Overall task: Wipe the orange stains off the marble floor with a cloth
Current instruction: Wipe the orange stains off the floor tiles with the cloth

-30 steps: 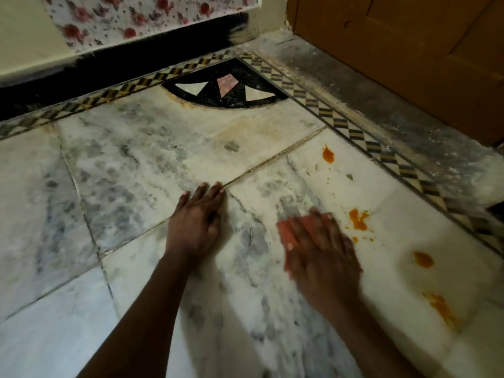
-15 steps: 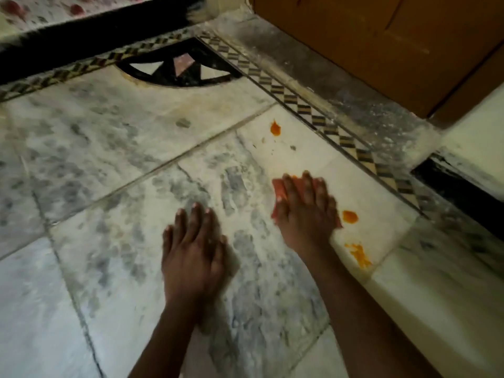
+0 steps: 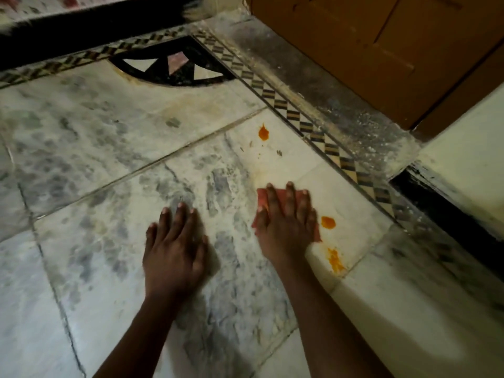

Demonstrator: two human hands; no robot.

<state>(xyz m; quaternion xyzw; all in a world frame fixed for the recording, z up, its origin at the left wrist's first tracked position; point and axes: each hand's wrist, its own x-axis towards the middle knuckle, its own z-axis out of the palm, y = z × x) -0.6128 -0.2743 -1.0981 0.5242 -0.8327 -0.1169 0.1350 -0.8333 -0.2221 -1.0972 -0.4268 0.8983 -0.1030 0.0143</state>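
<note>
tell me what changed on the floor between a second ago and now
The right hand slid the cloth over the splatter that lay just right of it, and that stain no longer shows; only a faint smear is left there. The left hand stayed flat on the marble floor. Three stains remain: the far drop, the round blob and the streak.

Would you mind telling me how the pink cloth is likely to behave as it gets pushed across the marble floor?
The pink cloth lies flat under the right hand, so it is probably thin and floppy. It will likely slide easily, since the marble floor looks smooth. Its edges poking out past the fingers may bunch or fold when pushed.
</note>
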